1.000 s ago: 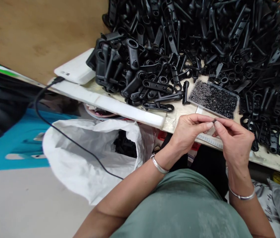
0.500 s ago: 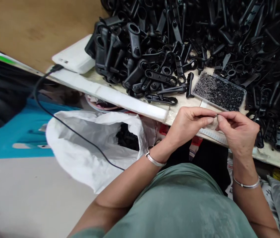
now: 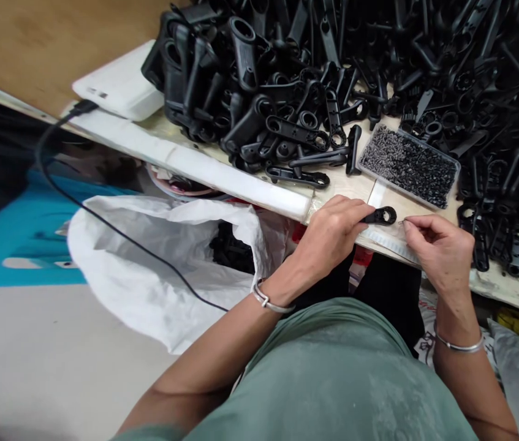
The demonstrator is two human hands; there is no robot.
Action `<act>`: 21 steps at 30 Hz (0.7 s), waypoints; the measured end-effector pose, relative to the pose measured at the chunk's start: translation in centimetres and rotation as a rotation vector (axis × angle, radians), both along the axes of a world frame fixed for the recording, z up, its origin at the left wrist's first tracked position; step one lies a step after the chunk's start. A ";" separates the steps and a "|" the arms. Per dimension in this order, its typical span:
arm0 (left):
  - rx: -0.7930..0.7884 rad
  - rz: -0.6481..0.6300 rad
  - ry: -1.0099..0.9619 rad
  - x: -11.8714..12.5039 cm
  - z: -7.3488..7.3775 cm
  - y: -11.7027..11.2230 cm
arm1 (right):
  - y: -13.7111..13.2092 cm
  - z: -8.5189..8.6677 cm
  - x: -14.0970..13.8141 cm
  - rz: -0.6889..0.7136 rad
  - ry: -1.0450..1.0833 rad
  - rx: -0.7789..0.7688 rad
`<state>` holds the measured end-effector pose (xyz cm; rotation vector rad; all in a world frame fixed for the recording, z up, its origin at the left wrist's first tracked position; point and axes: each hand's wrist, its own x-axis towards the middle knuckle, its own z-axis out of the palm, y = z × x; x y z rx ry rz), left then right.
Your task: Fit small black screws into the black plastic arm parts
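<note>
In the head view my left hand (image 3: 330, 236) grips a black plastic lever (image 3: 382, 215) whose open ring end points right. My fingers cover the rest of it. To the right, my right hand (image 3: 443, 248) is closed in a pinch, thumb against forefinger, with a thin tiny piece (image 3: 401, 222) at the fingertips, too small to name. A narrow gap separates it from the lever's ring. Just behind both hands is a clear plastic box (image 3: 452, 195) filled with small grey and black bits.
Black plastic levers (image 3: 296, 131) lie heaped across the bench's back, with more at right. A white device (image 3: 119, 82) with a black cable (image 3: 116, 231) sits at left. Below the bench edge (image 3: 241, 184) hangs an open white sack (image 3: 149, 294) with black parts inside.
My hands, fingertips together half a second ago, have drawn apart. The black lever now shows in my left hand; my right hand stays pinched. The whole view has shifted slightly.
</note>
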<state>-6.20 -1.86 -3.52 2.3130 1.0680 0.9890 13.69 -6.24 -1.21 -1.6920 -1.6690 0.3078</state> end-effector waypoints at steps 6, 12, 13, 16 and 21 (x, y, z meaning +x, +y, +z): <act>0.001 0.022 -0.094 0.2 -0.2 -0.6 | 0.2 0.1 -0.9 0.103 -0.182 0.074; -0.052 0.028 -0.132 0.2 -0.5 -0.4 | 0.5 -0.1 -1.8 0.134 -0.364 0.168; -0.057 0.026 -0.137 0.2 -0.6 -0.4 | 0.5 -0.2 -1.9 0.139 -0.390 0.184; -0.061 0.021 -0.147 0.2 -0.6 -0.4 | 0.6 -0.3 -2.0 0.168 -0.477 0.206; -0.048 0.024 -0.149 0.3 -0.7 -0.4 | 0.3 -0.2 -2.8 0.172 -0.621 0.191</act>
